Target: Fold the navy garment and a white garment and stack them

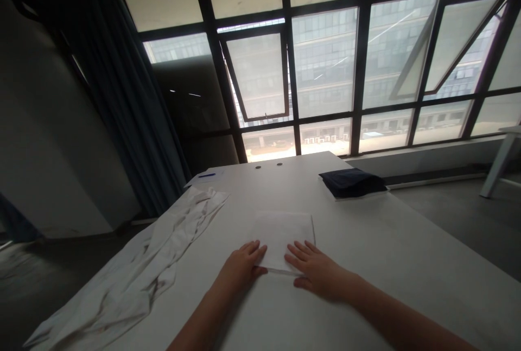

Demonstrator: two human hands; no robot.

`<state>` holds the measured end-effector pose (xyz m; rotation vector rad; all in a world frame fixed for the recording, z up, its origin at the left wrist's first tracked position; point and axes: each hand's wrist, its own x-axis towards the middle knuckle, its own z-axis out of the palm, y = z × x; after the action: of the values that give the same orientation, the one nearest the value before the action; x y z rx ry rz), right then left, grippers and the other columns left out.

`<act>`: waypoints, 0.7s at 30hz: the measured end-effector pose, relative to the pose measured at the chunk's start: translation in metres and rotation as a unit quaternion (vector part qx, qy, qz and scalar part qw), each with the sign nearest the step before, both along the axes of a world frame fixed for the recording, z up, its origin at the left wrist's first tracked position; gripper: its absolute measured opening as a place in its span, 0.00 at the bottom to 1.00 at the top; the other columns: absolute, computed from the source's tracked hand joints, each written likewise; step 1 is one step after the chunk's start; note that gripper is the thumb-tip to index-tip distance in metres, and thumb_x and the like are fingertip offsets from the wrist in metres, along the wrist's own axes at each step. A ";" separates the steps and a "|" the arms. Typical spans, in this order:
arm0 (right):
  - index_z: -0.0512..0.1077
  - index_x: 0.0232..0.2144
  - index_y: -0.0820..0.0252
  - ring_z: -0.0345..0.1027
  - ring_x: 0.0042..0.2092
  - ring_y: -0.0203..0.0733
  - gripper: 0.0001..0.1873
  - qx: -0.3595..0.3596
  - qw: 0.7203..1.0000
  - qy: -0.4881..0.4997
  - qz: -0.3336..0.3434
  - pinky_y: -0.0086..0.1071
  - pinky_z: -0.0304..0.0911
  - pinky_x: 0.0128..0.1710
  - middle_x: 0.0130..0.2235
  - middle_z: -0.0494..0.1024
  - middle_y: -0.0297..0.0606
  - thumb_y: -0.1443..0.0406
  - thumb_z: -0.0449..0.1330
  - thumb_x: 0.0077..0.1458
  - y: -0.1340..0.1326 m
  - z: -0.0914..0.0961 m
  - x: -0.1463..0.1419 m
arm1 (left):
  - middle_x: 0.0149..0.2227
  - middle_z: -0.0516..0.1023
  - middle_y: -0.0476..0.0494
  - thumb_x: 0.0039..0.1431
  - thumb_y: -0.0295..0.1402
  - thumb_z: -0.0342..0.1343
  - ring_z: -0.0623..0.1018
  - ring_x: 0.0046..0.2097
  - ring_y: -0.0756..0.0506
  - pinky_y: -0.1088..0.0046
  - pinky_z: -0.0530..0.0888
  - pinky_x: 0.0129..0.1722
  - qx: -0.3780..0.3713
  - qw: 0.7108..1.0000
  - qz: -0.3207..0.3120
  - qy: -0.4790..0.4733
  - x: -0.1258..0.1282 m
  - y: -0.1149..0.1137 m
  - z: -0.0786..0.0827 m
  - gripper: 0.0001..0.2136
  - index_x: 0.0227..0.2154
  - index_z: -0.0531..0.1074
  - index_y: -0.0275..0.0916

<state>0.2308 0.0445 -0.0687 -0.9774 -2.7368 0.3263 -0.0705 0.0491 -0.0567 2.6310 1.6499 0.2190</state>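
Note:
A flat, roughly square piece of white material, which looks like folded cloth, lies on the white table in front of me. My left hand rests at its near left corner, fingers on top and the thumb by the near edge. On the near right part lies my right hand, its fingers spread flat over the surface and the thumb just off the near edge. Neither hand grips anything. Whether the white piece is one layer or several I cannot tell.
Crumpled white cloth stretches along the table's left side. A dark folded cloth sits at the right edge on something pale. Towards the far left is a blue pen on paper. Windows and a dark blue curtain stand beyond.

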 end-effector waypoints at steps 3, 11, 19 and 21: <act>0.60 0.65 0.52 0.51 0.68 0.56 0.30 0.048 0.999 -0.018 -0.011 0.52 0.47 0.66 0.68 0.59 0.44 0.56 0.58 0.63 0.012 -0.004 0.006 | 0.61 0.72 0.42 0.58 0.29 0.59 0.72 0.61 0.39 0.61 0.69 0.60 0.011 0.999 -0.030 -0.007 -0.003 -0.003 0.004 0.26 0.59 0.69 0.49; 0.72 0.53 0.59 0.67 0.55 0.52 0.23 0.128 0.984 -0.062 -0.108 0.46 0.60 0.56 0.54 0.76 0.46 0.73 0.56 0.54 0.015 0.010 0.010 | 0.55 0.77 0.43 0.54 0.17 0.50 0.75 0.56 0.42 0.64 0.71 0.58 0.064 0.996 -0.061 -0.028 0.006 -0.008 0.005 0.26 0.55 0.72 0.45; 0.57 0.66 0.59 0.72 0.52 0.50 0.36 0.097 0.970 0.036 -0.218 0.39 0.69 0.48 0.67 0.60 0.50 0.69 0.54 0.55 -0.017 0.001 -0.031 | 0.48 0.80 0.40 0.66 0.25 0.46 0.78 0.47 0.42 0.61 0.74 0.49 0.202 0.969 -0.096 -0.109 0.017 -0.011 0.003 0.19 0.56 0.70 0.43; 0.58 0.66 0.61 0.74 0.50 0.48 0.33 0.066 0.970 0.054 -0.227 0.36 0.70 0.47 0.67 0.60 0.50 0.71 0.52 0.57 -0.016 -0.003 -0.036 | 0.48 0.80 0.39 0.68 0.26 0.45 0.78 0.47 0.43 0.62 0.74 0.48 0.214 0.959 -0.132 -0.131 0.021 -0.015 0.004 0.18 0.57 0.68 0.43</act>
<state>0.1949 0.0281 -0.0718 -1.4526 -2.3134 0.1089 -0.0494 0.0339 -0.0525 2.9121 1.2660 0.9665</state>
